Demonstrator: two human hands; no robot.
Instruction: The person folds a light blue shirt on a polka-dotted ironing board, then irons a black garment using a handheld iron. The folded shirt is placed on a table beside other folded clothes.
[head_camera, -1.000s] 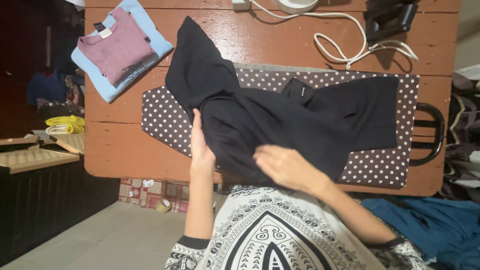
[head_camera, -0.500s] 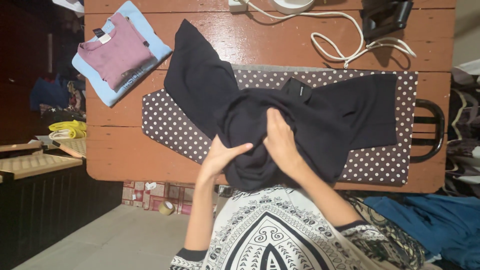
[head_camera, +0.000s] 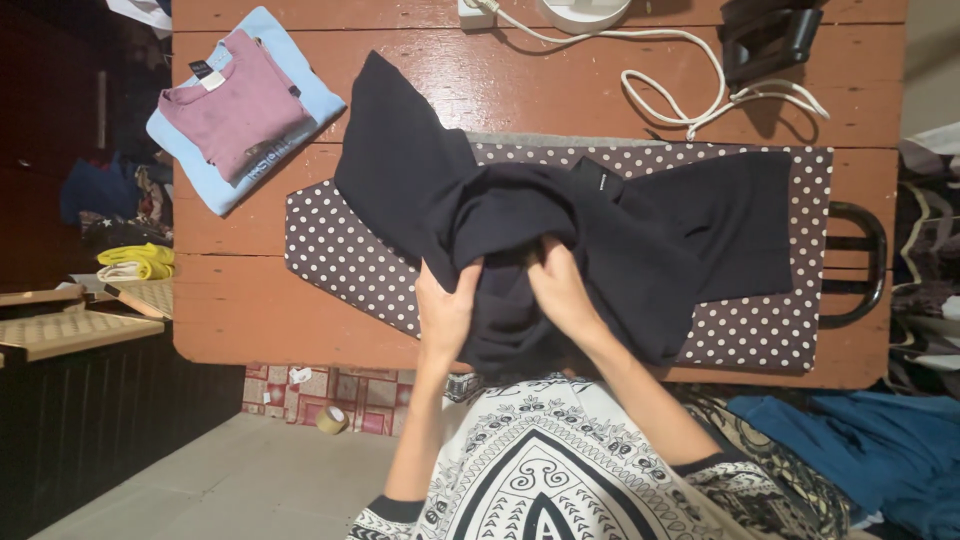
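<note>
**Hands bunching black garment on dotted ironing pad**

Far left: yellow cloth (head_camera: 135, 262) rolled up beside slatted wooden boards (head_camera: 60, 325), below desk level. Roll of tape (head_camera: 329, 420) on the floor tiles, near a patterned rug edge (head_camera: 330, 385).

On the red-brown wooden desk (head_camera: 250, 310), upper left corner: pink top (head_camera: 235, 105) folded flat upon a light blue folded garment (head_camera: 300, 95), both set at a slant, well apart from the hands.

Centre: brown ironing pad with white dots (head_camera: 340, 255) lying flat across the desk. Black garment (head_camera: 650, 230) spread over it, one sleeve thrown up and left past the pad's edge onto bare wood, the rest reaching right across the pad. Near edge gathered into a thick bunch at the desk's front.

Left hand (head_camera: 447, 310) closed on that bunch from the left side, grip full of black fabric, thumb pressed into the folds. Right hand (head_camera: 560, 290) just beside it, grip likewise clamped on the black cloth, fingertips buried in the gathered material. Both wrists rising from black-and-white patterned sleeves at the bottom.

Upper right: white cord (head_camera: 690, 85) looping over the desk toward a dark iron (head_camera: 765, 40) at the far edge. White round object (head_camera: 585, 10) cut off at the top.

Right: dark curved metal bar (head_camera: 870, 265) past the pad's end. Blue cloth (head_camera: 860, 450) heaped low at the right.
</note>
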